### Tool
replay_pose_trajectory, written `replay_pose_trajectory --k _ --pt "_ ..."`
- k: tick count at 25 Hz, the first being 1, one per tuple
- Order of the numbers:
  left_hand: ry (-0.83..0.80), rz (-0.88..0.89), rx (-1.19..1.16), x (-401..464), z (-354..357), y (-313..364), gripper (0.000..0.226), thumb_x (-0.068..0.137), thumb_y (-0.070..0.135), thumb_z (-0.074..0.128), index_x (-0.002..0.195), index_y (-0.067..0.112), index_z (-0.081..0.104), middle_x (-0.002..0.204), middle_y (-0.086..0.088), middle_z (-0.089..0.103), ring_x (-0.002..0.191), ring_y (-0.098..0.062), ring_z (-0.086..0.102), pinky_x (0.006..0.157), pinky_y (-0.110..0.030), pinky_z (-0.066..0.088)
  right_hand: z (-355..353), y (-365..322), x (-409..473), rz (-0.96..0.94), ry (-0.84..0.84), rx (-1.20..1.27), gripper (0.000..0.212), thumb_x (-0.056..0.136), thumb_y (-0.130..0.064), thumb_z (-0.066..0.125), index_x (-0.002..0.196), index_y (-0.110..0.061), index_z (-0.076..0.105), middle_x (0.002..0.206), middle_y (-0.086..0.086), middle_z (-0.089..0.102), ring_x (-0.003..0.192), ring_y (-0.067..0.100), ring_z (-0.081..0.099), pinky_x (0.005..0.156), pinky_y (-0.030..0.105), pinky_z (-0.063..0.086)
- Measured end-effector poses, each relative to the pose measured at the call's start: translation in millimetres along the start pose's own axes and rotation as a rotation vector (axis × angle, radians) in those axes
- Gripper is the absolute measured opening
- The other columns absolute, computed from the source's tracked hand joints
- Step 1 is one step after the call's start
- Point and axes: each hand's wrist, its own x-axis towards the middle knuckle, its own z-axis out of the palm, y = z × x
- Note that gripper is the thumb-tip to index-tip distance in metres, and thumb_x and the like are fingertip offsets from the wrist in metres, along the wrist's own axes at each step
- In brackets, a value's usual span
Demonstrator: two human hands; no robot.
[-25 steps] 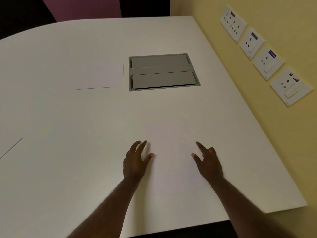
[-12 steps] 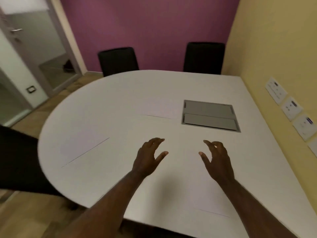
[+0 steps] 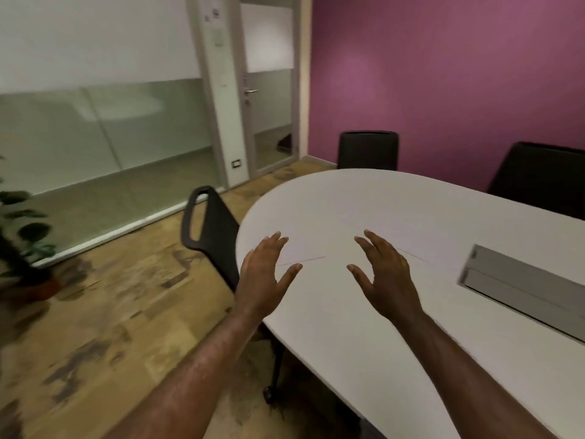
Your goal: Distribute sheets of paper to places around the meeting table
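From the head view, the camera has swung left since earlier, revealing a glass door [image 3: 272,90]. The left hand [image 3: 264,275] and right hand [image 3: 384,275] stay released above the table [image 3: 348,327]; two faint sheets [image 3: 311,248] lie beyond them.

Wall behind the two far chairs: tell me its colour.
The wall is magenta-purple, plain to see in the head view.

Left hand [image 3: 264,274], right hand [image 3: 384,277] lifted off sheet, fingers straightened.
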Motion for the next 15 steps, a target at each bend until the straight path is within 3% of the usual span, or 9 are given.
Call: replay_pose_trajectory --k 8,15 --pt "0.133 -0.201 0.095 -4.2 -123.1 -151.7 0.059 0.088 0.057 0.051 0.14 0.03 0.043 0.153 0.005 0.04 0.142 -0.017 0.033 0.115 -0.051 0.024 120.2 -156.7 78.0 -0.217 -0.084 0.193 0.05 0.092 -0.04 0.057 0.138 -0.022 0.048 0.149 0.002 0.044 0.137 0.022 0.041 0.109 0.044 0.036" --pt "0.124 -0.256 0.16 46.3 -215.5 -302.8 0.058 0.089 0.047 0.058 0.141 0.028 0.042 0.153 0.005 0.039 0.144 -0.016 0.029 0.115 -0.047 0.02 237.3 -286.1 169.2 -0.3 -0.112 0.271 0.048 0.093 -0.038 0.056 0.138 -0.021 0.049 0.149 0.001 0.045 0.142 0.021 0.034 0.11 0.047 0.034"
